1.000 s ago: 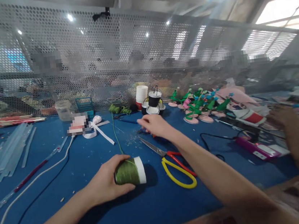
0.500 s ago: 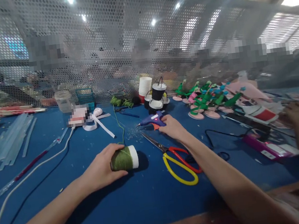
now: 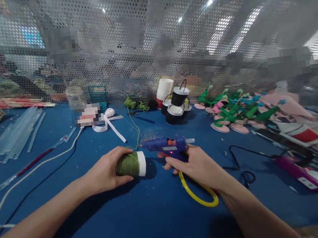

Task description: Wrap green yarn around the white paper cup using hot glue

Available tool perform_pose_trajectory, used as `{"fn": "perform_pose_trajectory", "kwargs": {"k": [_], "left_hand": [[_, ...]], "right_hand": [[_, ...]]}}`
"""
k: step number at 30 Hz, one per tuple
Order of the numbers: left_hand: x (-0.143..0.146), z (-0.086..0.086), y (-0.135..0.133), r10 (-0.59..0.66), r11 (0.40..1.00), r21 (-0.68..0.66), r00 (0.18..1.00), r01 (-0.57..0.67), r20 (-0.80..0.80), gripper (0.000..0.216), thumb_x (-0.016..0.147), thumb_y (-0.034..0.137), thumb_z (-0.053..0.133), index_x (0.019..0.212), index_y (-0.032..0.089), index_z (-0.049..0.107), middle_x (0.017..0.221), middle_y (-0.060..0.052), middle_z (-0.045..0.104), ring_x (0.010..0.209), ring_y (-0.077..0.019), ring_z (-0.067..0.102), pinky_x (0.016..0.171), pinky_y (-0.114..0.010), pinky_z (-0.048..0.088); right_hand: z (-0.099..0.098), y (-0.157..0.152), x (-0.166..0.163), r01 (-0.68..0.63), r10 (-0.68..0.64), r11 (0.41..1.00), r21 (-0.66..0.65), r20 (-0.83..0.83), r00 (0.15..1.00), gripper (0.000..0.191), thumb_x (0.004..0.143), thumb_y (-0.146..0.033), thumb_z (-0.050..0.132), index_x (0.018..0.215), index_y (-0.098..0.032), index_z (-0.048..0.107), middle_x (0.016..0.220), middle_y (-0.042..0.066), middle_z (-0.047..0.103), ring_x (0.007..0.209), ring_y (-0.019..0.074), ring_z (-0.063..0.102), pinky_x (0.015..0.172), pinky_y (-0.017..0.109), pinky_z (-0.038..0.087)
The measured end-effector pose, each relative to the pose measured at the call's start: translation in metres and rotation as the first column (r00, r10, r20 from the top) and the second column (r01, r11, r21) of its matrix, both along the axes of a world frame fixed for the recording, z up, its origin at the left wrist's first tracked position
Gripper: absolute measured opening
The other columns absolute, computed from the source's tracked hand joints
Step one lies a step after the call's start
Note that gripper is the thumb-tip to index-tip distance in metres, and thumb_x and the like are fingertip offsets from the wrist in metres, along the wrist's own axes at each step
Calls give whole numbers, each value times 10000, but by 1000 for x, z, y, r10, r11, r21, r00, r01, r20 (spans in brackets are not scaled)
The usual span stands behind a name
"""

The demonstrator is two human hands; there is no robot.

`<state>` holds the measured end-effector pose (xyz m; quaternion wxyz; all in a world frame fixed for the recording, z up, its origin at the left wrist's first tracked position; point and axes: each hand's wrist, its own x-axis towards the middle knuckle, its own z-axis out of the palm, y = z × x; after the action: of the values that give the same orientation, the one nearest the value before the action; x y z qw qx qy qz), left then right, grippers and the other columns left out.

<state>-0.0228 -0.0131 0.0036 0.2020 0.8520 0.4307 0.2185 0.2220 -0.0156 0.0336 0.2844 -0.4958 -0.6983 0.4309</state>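
Note:
My left hand (image 3: 104, 174) is wrapped round a cup wound with green cord (image 3: 131, 164), which lies on its side on the blue table (image 3: 125, 223) with its white rim facing right. A strand of the green cord (image 3: 136, 127) runs from it toward the back. My right hand (image 3: 195, 166) grips a blue glue gun (image 3: 166, 146) by the handle, its nozzle pointing left at the cup's top edge. The yellow-handled scissors (image 3: 199, 195) lie under my right hand.
At the back stand white cups (image 3: 164, 88), black-and-white buckets (image 3: 178, 99), a clear jar (image 3: 74, 97) and a teal basket (image 3: 97, 93) before a perforated metal screen. Green and pink craft pieces (image 3: 233, 113) lie right, glue sticks (image 3: 18, 130) left. A white cable (image 3: 37, 168) crosses the left.
My right hand picked up the glue gun from the back of the table and brought it toward me, beside the cup. My left hand kept hold of the cup.

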Motion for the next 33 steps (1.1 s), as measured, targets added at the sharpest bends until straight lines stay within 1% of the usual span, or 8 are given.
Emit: {"fn": "perform_pose_trajectory", "kwargs": {"k": [2, 4, 9, 14, 18, 24, 28, 33], "left_hand": [[-1, -2, 1, -6, 1000, 7, 1000, 6, 7, 516, 697, 255, 662, 1140, 168, 413, 1104, -91, 532, 1005, -227, 532, 848, -362, 443], [-3, -3, 2, -11, 1000, 17, 1000, 11, 7, 521, 705, 253, 657, 1152, 178, 400, 1121, -93, 524, 1020, -227, 524, 859, -367, 439], [-4, -3, 3, -17, 999, 35, 1000, 17, -7, 524, 715, 248, 648, 1162, 189, 379, 1141, -102, 514, 1042, -235, 515, 870, -381, 435], [-3, -1, 3, -22, 999, 36, 1000, 23, -12, 522, 716, 245, 648, 1162, 181, 383, 1126, -101, 524, 1032, -233, 522, 860, -370, 444], [-3, -2, 3, -23, 999, 41, 1000, 24, -16, 517, 717, 238, 643, 1162, 191, 383, 1133, -95, 527, 1040, -229, 523, 872, -366, 439], [-3, -3, 3, -22, 999, 43, 1000, 22, -6, 520, 710, 247, 644, 1161, 194, 390, 1135, -92, 533, 1049, -233, 522, 877, -369, 440], [-2, -2, 4, -27, 999, 36, 1000, 27, -4, 525, 710, 247, 649, 1164, 196, 390, 1136, -92, 530, 1052, -233, 519, 883, -375, 439], [-2, -3, 3, -27, 999, 37, 1000, 27, -7, 546, 702, 250, 673, 1165, 188, 390, 1145, -101, 524, 1066, -238, 512, 898, -379, 431]], "right_hand": [[3, -4, 2, 8, -8, 1000, -4, 60, 998, 232, 770, -332, 542, 867, -128, 595, 699, 64, 678, 571, 147, 634, 491, 229, 518], [6, -7, 2, 30, -30, 1000, 0, 121, 992, 227, 759, -363, 553, 789, -142, 590, 535, 14, 624, 478, 139, 600, 449, 226, 498], [9, -12, 0, 42, -57, 997, 69, 233, 971, 207, 739, -357, 538, 627, -184, 541, 418, -31, 542, 373, 127, 535, 404, 232, 452], [7, -12, -1, 61, -91, 992, 114, 283, 955, 221, 722, -359, 518, 575, -195, 517, 418, -25, 535, 372, 128, 519, 392, 232, 431], [3, -11, 3, 1, -56, 987, 162, 336, 940, 244, 728, -381, 497, 605, -182, 566, 454, -4, 555, 407, 136, 512, 404, 239, 431], [-2, -11, 8, -55, -67, 963, 264, 431, 900, 260, 722, -405, 488, 640, -185, 601, 455, -7, 524, 375, 128, 442, 359, 242, 358], [-4, -11, 9, -102, -64, 932, 347, 437, 897, 244, 751, -399, 485, 655, -201, 591, 454, -4, 532, 429, 155, 494, 425, 258, 396], [-4, -12, 12, -109, -45, 942, 319, 441, 896, 218, 755, -392, 500, 680, -204, 580, 545, 16, 607, 491, 174, 545, 482, 276, 433]]}}
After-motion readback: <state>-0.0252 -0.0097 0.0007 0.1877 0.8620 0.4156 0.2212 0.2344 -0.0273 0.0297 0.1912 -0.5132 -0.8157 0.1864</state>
